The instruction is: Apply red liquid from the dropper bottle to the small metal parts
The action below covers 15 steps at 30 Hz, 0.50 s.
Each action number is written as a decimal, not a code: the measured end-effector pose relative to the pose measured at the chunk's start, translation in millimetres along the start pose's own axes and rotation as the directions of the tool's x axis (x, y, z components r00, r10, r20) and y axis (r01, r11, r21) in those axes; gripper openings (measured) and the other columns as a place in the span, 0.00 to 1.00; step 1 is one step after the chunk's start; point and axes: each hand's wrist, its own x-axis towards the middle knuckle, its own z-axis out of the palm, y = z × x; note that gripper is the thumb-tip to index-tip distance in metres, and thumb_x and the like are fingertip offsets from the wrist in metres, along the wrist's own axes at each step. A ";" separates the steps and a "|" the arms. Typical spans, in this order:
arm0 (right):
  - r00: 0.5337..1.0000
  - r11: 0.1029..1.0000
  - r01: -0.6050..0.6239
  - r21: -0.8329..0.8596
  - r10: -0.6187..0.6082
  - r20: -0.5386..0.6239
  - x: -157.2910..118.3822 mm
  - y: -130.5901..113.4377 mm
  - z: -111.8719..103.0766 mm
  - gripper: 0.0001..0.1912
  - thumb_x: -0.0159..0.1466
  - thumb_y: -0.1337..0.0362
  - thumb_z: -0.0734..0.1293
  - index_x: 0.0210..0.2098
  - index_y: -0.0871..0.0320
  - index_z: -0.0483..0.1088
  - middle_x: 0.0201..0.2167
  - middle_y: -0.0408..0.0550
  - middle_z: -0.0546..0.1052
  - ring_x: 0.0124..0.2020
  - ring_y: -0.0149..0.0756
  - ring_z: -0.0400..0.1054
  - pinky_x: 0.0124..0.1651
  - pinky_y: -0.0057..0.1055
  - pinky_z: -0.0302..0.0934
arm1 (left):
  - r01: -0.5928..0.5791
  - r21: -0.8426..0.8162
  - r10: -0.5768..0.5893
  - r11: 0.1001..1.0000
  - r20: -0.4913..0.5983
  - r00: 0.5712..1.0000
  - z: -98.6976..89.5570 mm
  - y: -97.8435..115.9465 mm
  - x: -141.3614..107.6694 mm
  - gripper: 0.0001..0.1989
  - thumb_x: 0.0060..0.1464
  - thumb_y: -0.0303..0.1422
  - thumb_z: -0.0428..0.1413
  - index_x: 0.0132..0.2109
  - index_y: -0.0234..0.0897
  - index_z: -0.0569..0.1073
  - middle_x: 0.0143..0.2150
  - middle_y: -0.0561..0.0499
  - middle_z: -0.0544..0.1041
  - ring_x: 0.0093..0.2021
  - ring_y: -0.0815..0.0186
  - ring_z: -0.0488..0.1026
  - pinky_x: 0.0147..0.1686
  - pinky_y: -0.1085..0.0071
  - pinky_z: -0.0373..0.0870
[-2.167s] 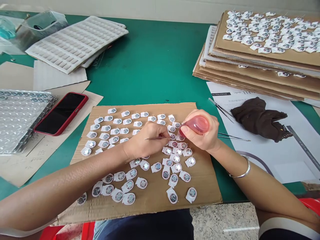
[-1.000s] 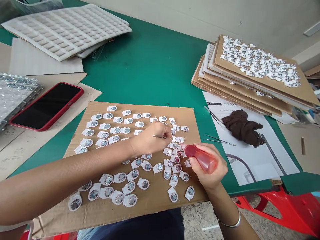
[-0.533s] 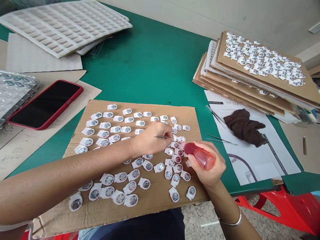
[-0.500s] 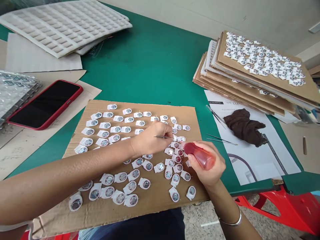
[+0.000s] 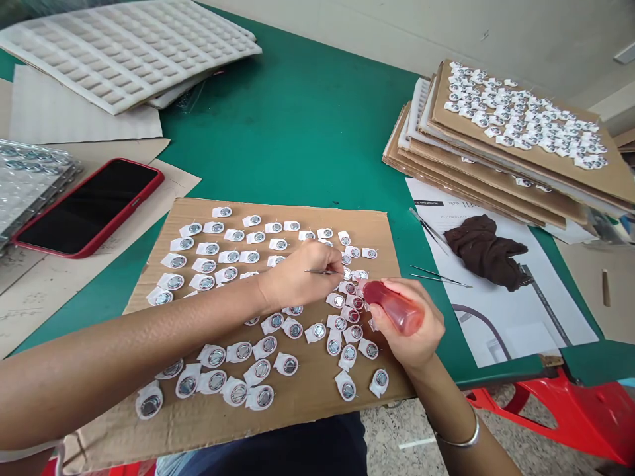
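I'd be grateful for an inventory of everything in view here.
Green table: one, green, under everything.
Foam trays: at least two, white, top left.
Smartphone in case: one, black and red, left.
Bubble-wrap sheet: one, clear, left.
Cardboard sheet: one, brown, centre.
Round metal parts on white backing: dozens, silver, on that sheet and the stack.
Cardboard stack: one, brown, right.
Printed paper: one, white, right.
Crumpled cloth: one, dark brown, on the paper.
Steel tweezers: two, silver, on the paper.
Left hand: one, centre, holding fine tweezers.
Right hand: one, holding a translucent red bottle, silver bangle.
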 end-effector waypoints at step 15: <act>0.999 0.999 0.033 0.019 -0.034 0.027 -1.5 -0.7 -1.8 0.22 0.49 0.70 0.73 0.43 0.58 0.68 0.37 0.52 0.75 0.38 0.40 0.71 0.38 0.41 0.69 | 0.031 -0.001 -0.031 1.000 -0.003 1.000 -0.8 3.4 0.9 0.09 0.47 0.23 0.50 0.25 0.32 0.73 0.20 0.53 0.70 0.22 0.74 0.64 0.22 0.76 0.58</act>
